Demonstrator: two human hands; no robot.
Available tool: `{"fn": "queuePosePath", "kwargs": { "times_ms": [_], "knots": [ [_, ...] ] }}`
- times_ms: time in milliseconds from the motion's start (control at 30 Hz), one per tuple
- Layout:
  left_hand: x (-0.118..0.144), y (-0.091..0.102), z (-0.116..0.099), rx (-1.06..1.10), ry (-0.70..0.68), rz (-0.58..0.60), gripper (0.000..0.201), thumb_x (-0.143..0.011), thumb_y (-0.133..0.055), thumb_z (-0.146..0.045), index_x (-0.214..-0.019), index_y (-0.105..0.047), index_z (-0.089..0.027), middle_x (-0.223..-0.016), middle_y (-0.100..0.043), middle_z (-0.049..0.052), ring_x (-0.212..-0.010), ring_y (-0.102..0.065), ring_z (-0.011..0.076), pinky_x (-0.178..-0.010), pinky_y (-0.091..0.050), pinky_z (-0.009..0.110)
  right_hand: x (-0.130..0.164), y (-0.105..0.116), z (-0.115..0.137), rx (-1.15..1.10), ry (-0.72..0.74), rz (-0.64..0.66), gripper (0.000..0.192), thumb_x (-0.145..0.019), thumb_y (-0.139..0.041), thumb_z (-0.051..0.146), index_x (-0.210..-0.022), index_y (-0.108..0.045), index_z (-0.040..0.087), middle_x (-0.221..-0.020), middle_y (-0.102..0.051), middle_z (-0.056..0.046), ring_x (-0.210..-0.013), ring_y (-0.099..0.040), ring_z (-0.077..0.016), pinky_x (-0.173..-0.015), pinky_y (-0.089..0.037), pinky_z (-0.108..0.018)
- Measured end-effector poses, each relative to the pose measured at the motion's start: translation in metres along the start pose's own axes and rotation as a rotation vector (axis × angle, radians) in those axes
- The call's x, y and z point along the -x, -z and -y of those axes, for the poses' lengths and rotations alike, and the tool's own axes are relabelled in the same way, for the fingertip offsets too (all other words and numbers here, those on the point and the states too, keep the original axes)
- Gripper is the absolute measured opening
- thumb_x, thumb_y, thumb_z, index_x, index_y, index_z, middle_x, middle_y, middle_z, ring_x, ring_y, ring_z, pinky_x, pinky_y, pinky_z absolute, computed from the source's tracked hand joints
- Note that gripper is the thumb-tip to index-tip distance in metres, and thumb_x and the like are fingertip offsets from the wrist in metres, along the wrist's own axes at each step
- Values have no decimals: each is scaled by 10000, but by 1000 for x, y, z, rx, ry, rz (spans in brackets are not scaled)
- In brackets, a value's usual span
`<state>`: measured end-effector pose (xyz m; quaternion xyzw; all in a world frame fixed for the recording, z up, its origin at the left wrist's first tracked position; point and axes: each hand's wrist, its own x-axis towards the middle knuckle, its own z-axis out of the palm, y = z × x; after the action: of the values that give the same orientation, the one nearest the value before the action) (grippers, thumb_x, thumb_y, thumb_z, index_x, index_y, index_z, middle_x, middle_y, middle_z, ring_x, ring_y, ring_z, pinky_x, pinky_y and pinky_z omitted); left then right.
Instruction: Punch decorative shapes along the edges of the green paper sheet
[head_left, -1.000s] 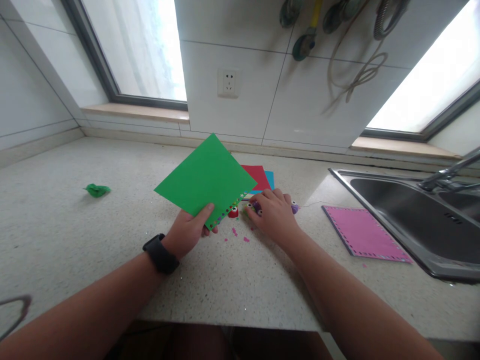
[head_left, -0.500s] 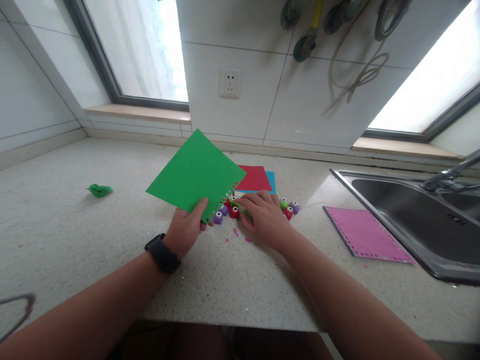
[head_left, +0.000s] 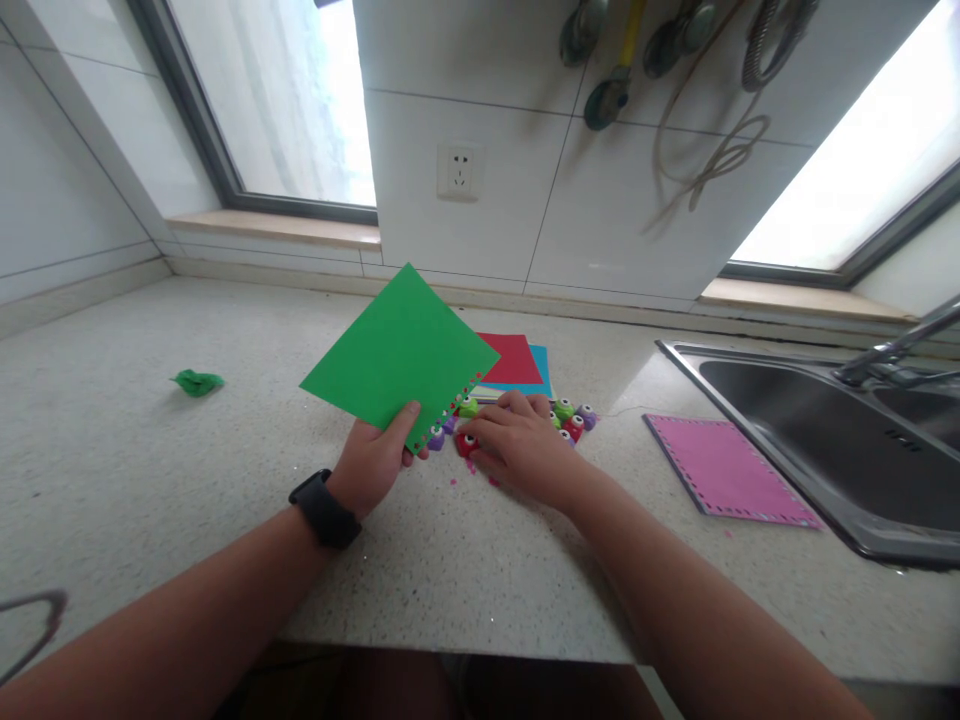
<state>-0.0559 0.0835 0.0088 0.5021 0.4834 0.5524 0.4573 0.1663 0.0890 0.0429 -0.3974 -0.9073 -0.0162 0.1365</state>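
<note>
Green paper sheet (head_left: 397, 350) is pinched at its punched lower corner by the left hand (head_left: 373, 465), thumb on top, lifted tilted above the counter (head_left: 150, 470). The right hand (head_left: 517, 445) lies curled, fingertips on a red punch (head_left: 466, 443) among small punches beside red paper (head_left: 514, 357).

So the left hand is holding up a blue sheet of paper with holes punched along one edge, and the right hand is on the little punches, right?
Not quite: in the head view the sheet in the left hand is green, not blue. The rest holds.
</note>
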Motion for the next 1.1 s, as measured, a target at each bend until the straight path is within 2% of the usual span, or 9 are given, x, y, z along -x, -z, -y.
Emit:
{"fn": "queuePosePath", "kwargs": {
  "times_ms": [133,267,433,533,633,700,767,900,1100],
  "knots": [
    [0,-1,-2,4,2,4,386,-886,-651,-540,-838,-612,-159,-546,-633,-1,-446,-574,125,-403,-400,210,0,3,-1,-25,-31,0,223,-947,-677,467,-1020,-740,267,-1018,-739,-35,-1044,-537,-272,-918,-293,-405],
    [1,-2,-4,-3,5,2,379,-890,-647,-526,-811,-607,-157,-533,-632,4,-422,-543,114,-400,-381,210,3,5,-2,-40,-10,-14,329,-915,-700,510,-1152,-706,282,-1088,-743,-26,-1060,-537,-285,-928,-289,-421],
    [1,-1,-2,4,0,11,373,-892,-647,-525,-828,-609,-160,-538,-634,3,-427,-551,121,-402,-381,214,5,10,-2,-43,10,16,123,-955,-664,342,-1057,-710,290,-1040,-746,-12,-1066,-543,-278,-901,-285,-428],
    [1,-1,-2,2,5,3,370,-888,-652,-525,-844,-609,-160,-539,-633,1,-431,-560,127,-399,-383,216,4,11,-4,-117,-19,-41,143,-934,-699,356,-1010,-681,237,-1027,-724,-49,-1051,-559,-269,-895,-326,-424],
    [2,-1,-3,-5,6,1,368,-892,-647,-519,-834,-606,-157,-545,-637,6,-430,-556,124,-401,-386,216,4,8,-9,-356,-165,-135,206,-912,-712,358,-1002,-606,205,-834,-659,-30,-791,-573,-199,-735,-392,-357],
    [2,-1,-4,-11,5,-4,368,-894,-644,-515,-819,-604,-157,-551,-641,10,-432,-557,122,-406,-392,218,3,3,-13,-632,-293,-211,258,-902,-707,388,-997,-538,219,-687,-559,38,-594,-486,-143,-583,-356,-299],
    [2,-1,-4,-12,7,-6,367,-894,-644,-512,-807,-604,-158,-550,-640,11,-433,-558,124,-409,-396,220,2,-1,-16,-934,-384,-292,333,-870,-731,424,-984,-482,235,-670,-526,68,-518,-431,-108,-504,-310,-264],
    [2,-1,-4,-1,16,-8,363,-888,-651,-516,-821,-615,-161,-551,-633,6,-451,-573,136,-412,-400,226,-1,-1,-19,-1374,-448,-461,466,-743,-852,383,-935,-455,232,-811,-608,42,-558,-532,-82,-515,-397,-243],
    [6,1,-1,-81,39,100,439,-905,-613,-565,-746,-642,-157,-597,-680,61,-452,-537,131,-447,-412,255,-1,14,-11,-1634,-389,-601,463,-718,-879,307,-904,-461,236,-920,-646,30,-728,-672,-107,-701,-551,-270]
  ]
}}
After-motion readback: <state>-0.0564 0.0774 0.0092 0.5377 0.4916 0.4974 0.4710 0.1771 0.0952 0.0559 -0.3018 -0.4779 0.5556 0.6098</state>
